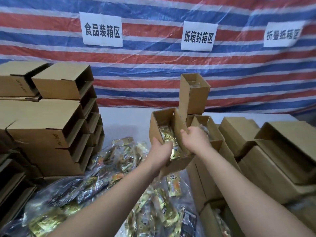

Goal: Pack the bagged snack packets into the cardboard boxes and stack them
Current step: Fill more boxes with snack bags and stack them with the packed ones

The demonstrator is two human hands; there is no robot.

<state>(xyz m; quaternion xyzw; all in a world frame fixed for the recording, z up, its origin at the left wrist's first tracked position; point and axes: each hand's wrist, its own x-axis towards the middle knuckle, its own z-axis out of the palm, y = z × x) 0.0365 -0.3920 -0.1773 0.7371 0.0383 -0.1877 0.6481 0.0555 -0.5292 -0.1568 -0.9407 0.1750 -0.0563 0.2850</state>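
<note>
Backed by a red, white and blue striped tarp [153,74] with three white paper signs [102,29] in black Chinese characters. Pale grey tabletop [126,120] below, evenly lit.

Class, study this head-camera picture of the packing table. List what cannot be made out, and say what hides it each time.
1. How full the held box is: its walls and both hands cover the packets inside.
2. The left hand fingers: tucked under the box.
3. The print on the snack packets: too small and blurred by glare.
4. The stack of boxes on the left: cut off by the frame edge.
5. The rightmost sign: motion-blurred.
</note>
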